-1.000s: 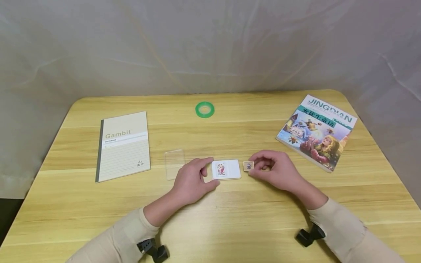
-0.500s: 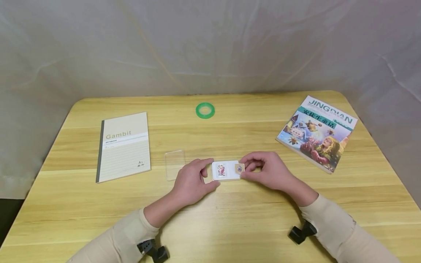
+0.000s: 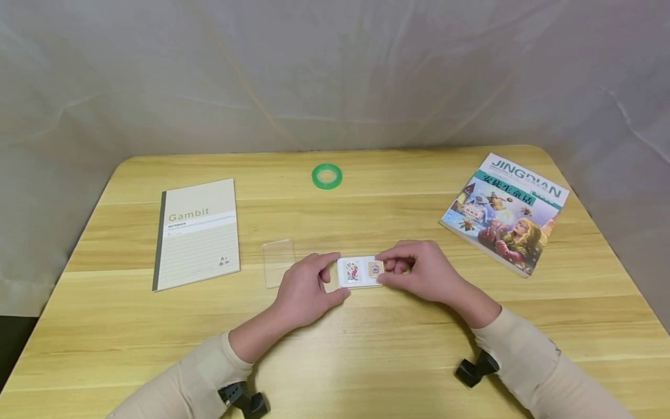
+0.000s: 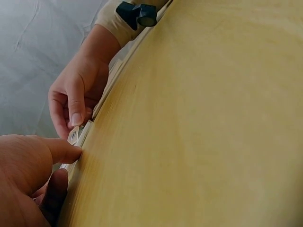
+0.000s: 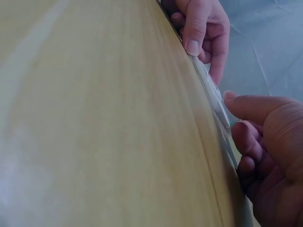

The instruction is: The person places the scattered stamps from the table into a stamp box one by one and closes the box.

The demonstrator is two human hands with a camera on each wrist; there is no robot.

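A shallow white rectangular case [image 3: 364, 272] lies on the table between the hands. My left hand [image 3: 306, 288] holds its left end, index finger at the far corner and thumb at the near one. On the left half of the case lies a stamp with a colourful figure [image 3: 352, 271]. A tan-bordered stamp [image 3: 375, 269] lies over the right half, its right edge pinched between thumb and index finger of my right hand [image 3: 426, 270]. In the left wrist view the pinched stamp [image 4: 73, 136] is tilted. The case [image 5: 210, 90] shows edge-on in the right wrist view.
A clear plastic lid [image 3: 277, 262] lies left of the case, partly behind the left hand. Further left is a beige notebook [image 3: 199, 244]. A roll of green tape [image 3: 316, 176] lies at the back. A picture-covered book [image 3: 505, 212] rests at the right, on the wooden table [image 3: 335, 361].
The right hand has moved left with the tan-bordered stamp, from beside the case to over its right half. The left hand has stayed at the case's left end.
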